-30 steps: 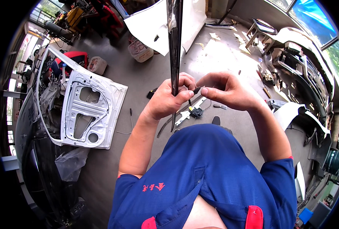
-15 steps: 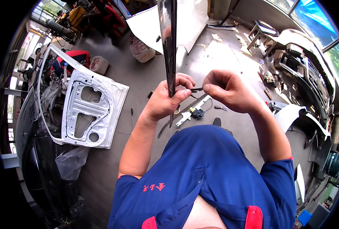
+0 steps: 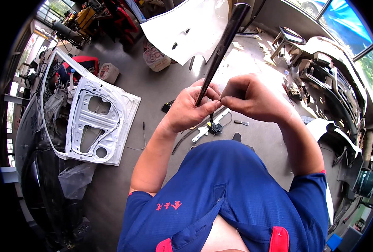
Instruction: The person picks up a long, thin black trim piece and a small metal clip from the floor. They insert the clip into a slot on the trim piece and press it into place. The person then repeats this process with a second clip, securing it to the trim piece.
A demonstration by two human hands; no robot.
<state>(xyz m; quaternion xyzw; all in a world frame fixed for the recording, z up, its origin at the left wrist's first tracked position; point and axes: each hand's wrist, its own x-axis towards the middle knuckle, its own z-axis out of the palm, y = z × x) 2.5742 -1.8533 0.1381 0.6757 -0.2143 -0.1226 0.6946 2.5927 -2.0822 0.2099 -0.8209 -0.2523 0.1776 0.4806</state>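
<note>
A long, glossy black trim strip (image 3: 223,46) runs from the upper right down into my left hand (image 3: 185,108), whose fingers and thumb are closed round its lower part. A short dark end hangs below that hand. My right hand (image 3: 260,98) is closed in a pinch, its fingertips right beside my left thumb. Whatever lies between the right fingertips is hidden. On the floor beyond my belly lies a window regulator with a black motor (image 3: 215,128) and a pale rail (image 3: 200,134), partly behind my left hand.
A bare white car door (image 3: 125,113) stands at left near a dark car (image 3: 47,189). A white body panel (image 3: 186,25) and a white tub (image 3: 156,59) are ahead. Bumper parts (image 3: 342,80) and a stool (image 3: 288,40) line the right. A small brush-like tool (image 3: 241,123) lies on the floor.
The strip's upper end has swung to the right, so it now slants instead of standing nearly upright. My fingertips have come closer together, covering the thin dark piece that showed between them.
</note>
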